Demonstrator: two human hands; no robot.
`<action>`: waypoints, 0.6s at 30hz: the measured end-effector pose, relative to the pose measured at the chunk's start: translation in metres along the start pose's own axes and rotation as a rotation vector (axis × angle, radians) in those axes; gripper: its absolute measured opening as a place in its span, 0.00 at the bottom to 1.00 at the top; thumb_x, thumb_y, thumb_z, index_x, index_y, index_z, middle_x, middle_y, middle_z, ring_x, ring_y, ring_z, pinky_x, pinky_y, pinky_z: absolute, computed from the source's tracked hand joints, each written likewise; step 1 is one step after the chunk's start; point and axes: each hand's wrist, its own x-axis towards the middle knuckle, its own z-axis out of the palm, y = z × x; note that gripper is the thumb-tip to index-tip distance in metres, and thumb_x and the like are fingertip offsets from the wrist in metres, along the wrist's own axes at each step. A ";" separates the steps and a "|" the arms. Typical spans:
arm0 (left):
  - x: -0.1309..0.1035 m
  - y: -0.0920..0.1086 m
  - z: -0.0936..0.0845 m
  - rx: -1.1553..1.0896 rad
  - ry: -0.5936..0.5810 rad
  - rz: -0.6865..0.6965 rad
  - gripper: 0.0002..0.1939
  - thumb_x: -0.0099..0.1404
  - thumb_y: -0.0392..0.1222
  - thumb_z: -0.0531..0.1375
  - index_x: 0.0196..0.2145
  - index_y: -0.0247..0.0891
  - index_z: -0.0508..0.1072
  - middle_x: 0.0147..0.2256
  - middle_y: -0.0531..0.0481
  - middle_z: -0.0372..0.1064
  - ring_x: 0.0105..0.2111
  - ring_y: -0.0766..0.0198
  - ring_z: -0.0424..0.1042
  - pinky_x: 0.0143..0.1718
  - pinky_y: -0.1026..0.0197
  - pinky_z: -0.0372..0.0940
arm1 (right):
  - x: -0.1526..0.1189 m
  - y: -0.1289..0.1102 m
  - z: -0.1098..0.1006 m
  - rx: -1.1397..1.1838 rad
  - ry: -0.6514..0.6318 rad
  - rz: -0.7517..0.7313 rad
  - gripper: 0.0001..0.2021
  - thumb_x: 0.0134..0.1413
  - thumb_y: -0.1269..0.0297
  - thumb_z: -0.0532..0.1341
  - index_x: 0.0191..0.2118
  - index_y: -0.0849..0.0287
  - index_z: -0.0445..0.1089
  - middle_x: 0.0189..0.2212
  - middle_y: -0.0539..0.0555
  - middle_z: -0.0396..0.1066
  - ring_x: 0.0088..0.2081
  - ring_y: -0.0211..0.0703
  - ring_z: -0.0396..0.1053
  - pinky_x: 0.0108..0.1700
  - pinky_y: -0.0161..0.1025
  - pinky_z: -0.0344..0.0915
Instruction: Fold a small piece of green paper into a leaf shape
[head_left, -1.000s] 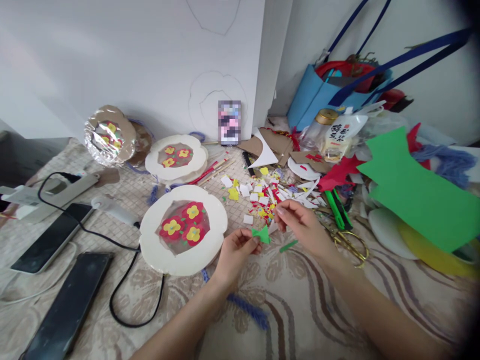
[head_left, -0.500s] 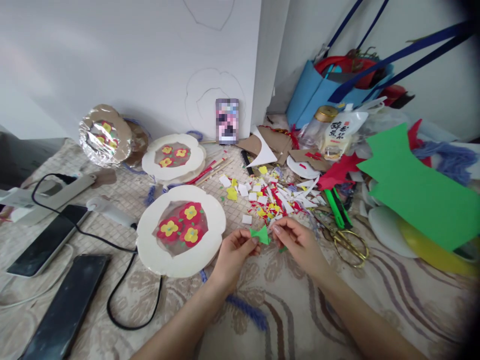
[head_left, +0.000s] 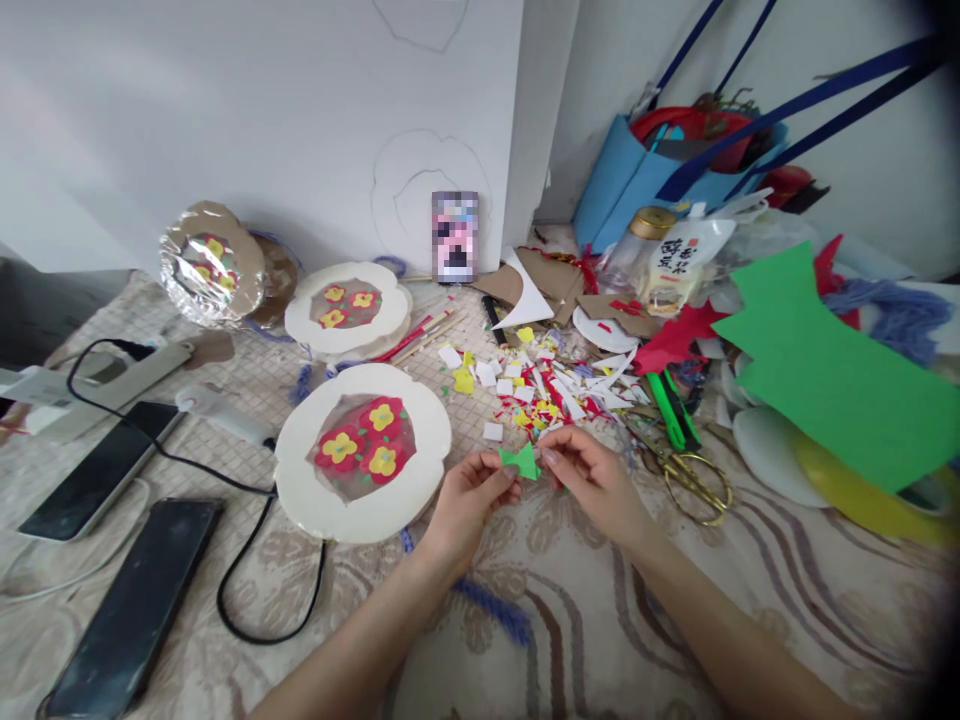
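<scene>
Between thumb and fingers, my left hand (head_left: pixel 478 497) pinches a small jagged piece of green paper (head_left: pixel 523 461). My right hand (head_left: pixel 592 478) is closed in a pinch just right of that piece; what its fingertips hold, if anything, is too small to make out. Left of my hands lies a white scalloped fan (head_left: pixel 292 490) with red and yellow paper flowers (head_left: pixel 384 460) on its sheer centre. Paper scraps (head_left: pixel 540 395) in white, red and yellow are heaped just beyond my fingers. Gold-handled scissors (head_left: pixel 697 485) lie to the right of my right hand.
A green utility knife (head_left: pixel 675 415) and a large green paper sheet (head_left: pixel 840 370) lie on the right. Behind stand a phone (head_left: pixel 454 238), a blue bag (head_left: pixel 607 190) and another white fan (head_left: pixel 300 310). Two dark phones (head_left: pixel 135 610) and a glue gun (head_left: pixel 225 415) occupy the left.
My right hand has come slightly closer to the green piece in my left hand. A small green bit seen under the right fingers before no longer shows. The view has shifted slightly.
</scene>
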 end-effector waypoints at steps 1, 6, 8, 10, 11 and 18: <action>0.000 0.000 0.000 -0.003 -0.001 -0.001 0.12 0.51 0.38 0.66 0.28 0.34 0.66 0.22 0.54 0.69 0.24 0.70 0.67 0.30 0.66 0.61 | 0.000 0.000 0.000 0.004 -0.013 -0.008 0.04 0.58 0.64 0.55 0.38 0.57 0.63 0.27 0.49 0.63 0.25 0.35 0.63 0.28 0.33 0.62; 0.000 -0.002 0.000 -0.008 -0.011 -0.011 0.11 0.51 0.37 0.66 0.28 0.34 0.66 0.22 0.54 0.69 0.24 0.70 0.67 0.30 0.66 0.61 | -0.001 0.001 -0.001 0.013 -0.066 -0.048 0.04 0.59 0.66 0.54 0.40 0.55 0.62 0.28 0.48 0.63 0.27 0.35 0.64 0.30 0.33 0.63; 0.001 -0.003 0.000 -0.008 -0.012 -0.008 0.11 0.51 0.37 0.66 0.28 0.33 0.66 0.22 0.54 0.69 0.24 0.70 0.67 0.30 0.66 0.61 | -0.001 0.001 -0.001 0.008 -0.071 -0.048 0.04 0.60 0.65 0.54 0.40 0.55 0.63 0.28 0.48 0.63 0.27 0.35 0.64 0.30 0.33 0.63; 0.001 -0.003 -0.001 -0.013 -0.008 -0.003 0.11 0.51 0.37 0.66 0.29 0.33 0.66 0.22 0.54 0.69 0.24 0.70 0.67 0.30 0.66 0.61 | -0.002 0.002 -0.001 0.013 -0.069 -0.040 0.05 0.60 0.65 0.54 0.41 0.55 0.63 0.27 0.48 0.63 0.27 0.35 0.64 0.29 0.33 0.63; 0.002 -0.004 -0.001 -0.016 -0.006 0.000 0.11 0.52 0.37 0.66 0.29 0.34 0.66 0.22 0.53 0.69 0.24 0.70 0.67 0.30 0.66 0.61 | -0.002 0.002 0.000 0.016 -0.069 -0.035 0.05 0.60 0.65 0.54 0.41 0.55 0.62 0.27 0.48 0.63 0.27 0.35 0.64 0.29 0.33 0.63; 0.001 -0.002 -0.002 -0.033 -0.018 0.005 0.11 0.52 0.37 0.66 0.29 0.34 0.66 0.22 0.53 0.69 0.24 0.70 0.67 0.30 0.66 0.61 | -0.001 0.003 0.002 0.047 -0.065 -0.037 0.06 0.60 0.66 0.54 0.43 0.54 0.61 0.30 0.48 0.63 0.27 0.34 0.64 0.30 0.33 0.63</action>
